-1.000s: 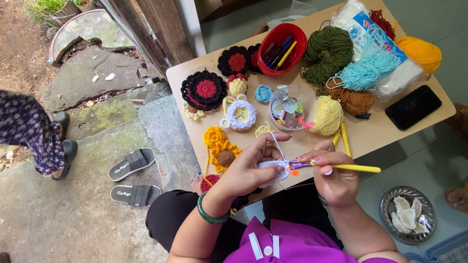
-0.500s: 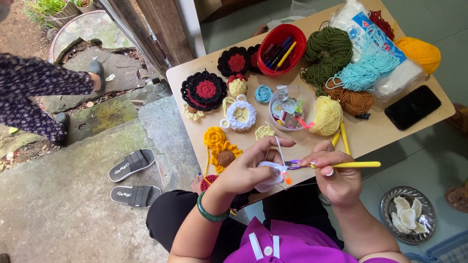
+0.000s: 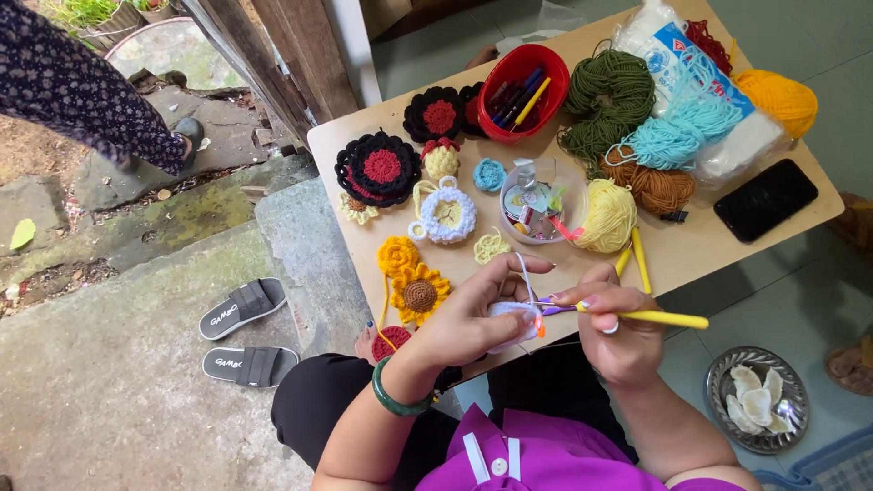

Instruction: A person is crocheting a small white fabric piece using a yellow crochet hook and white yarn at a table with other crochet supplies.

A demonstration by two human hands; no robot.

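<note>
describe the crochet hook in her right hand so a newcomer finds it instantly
Start at the tan table, then drop to its near edge, where the two hands meet. The right hand holds the crochet hook: yellow-handled, pointing left into white work, unlike the two loose yellow hooks lying on the table.

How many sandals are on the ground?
2: one sandal lies on the concrete left of the table, the other sandal just below it. More may be hidden.

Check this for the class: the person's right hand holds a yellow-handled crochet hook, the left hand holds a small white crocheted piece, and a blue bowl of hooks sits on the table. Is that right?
One detail is wrong. The head view shows the bowl of hooks is red, not blue. The right hand does hold the yellow-handled crochet hook, and the left hand holds the white crocheted piece, over the table.
</note>
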